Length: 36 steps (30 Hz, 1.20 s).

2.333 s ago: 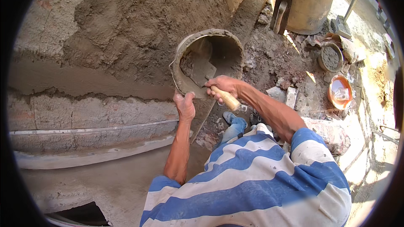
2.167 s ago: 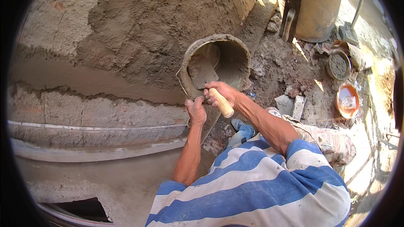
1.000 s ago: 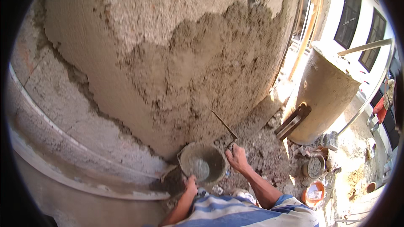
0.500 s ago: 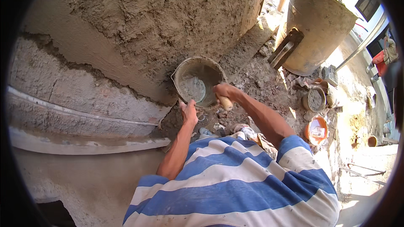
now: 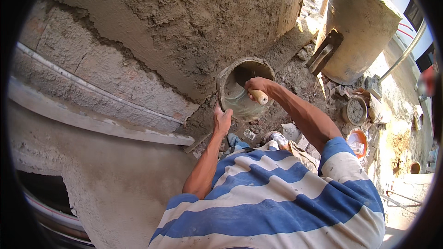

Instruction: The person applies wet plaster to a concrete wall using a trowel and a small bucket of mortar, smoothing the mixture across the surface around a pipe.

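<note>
My left hand [image 5: 223, 119] grips the near left rim of a mortar-stained bucket [image 5: 227, 93], which is tilted so that its mouth faces up and away from me. In my right hand [image 5: 258, 85] is a trowel [image 5: 260, 97], held by its pale wooden handle at the bucket's right side. The handle's butt points back toward me. Its blade is hidden by my hand and the bucket's shaded inside. Wet grey mortar smears coat the bucket's inner wall.
Beyond the bucket rises a rough mortared wall [image 5: 184, 32]; a ledge [image 5: 101, 124] runs along the left. At the right a wooden float [image 5: 325, 51] leans on a big cylinder [image 5: 364, 27]. Nearer are a mortar-filled pail [image 5: 355, 111] and an orange-rimmed bucket [image 5: 358, 143]. Rubble lies on the ground.
The bucket has tipped over further, and the mortar pool seen in its bottom no longer shows. Both hands kept their hold. The whole view has shifted, so things sit further right.
</note>
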Tool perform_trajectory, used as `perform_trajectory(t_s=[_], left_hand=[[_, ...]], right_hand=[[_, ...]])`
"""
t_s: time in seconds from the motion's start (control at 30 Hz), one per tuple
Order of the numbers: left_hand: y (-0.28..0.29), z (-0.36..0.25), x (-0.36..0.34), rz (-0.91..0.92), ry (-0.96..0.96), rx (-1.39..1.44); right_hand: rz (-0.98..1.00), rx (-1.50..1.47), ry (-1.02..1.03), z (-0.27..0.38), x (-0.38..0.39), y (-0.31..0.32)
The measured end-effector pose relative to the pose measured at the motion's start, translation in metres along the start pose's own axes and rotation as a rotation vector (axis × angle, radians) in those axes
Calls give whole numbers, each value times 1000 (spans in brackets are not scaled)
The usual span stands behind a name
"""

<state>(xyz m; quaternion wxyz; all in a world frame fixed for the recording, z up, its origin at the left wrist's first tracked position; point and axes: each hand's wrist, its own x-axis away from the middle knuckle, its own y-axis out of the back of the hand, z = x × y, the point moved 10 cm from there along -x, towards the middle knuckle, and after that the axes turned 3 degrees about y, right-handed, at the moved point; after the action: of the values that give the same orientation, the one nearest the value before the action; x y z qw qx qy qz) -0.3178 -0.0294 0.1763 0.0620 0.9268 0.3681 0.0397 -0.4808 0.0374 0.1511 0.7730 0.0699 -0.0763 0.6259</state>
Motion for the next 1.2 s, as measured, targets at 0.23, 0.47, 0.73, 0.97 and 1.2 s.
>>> perform_trajectory(t_s=[0.23,0.47,0.73,0.97,1.2], left_hand=[[14,-69,8,-36,-111,-53],[19,-102,26,-89,-233,-48],[-4,-131,30,-27,-333,-44],[-41,-148,44,53,-446,-99],[-61,-93,-7,219,-55,53]], right_hand=[[274,1435,-156,63,27,-86],[-385,1294,14,147,90,-12],[-226,1000,-81,92,93,-22],[-150,-377,-352,9,123,-34],[219,-1515,-78,31,109,-84]])
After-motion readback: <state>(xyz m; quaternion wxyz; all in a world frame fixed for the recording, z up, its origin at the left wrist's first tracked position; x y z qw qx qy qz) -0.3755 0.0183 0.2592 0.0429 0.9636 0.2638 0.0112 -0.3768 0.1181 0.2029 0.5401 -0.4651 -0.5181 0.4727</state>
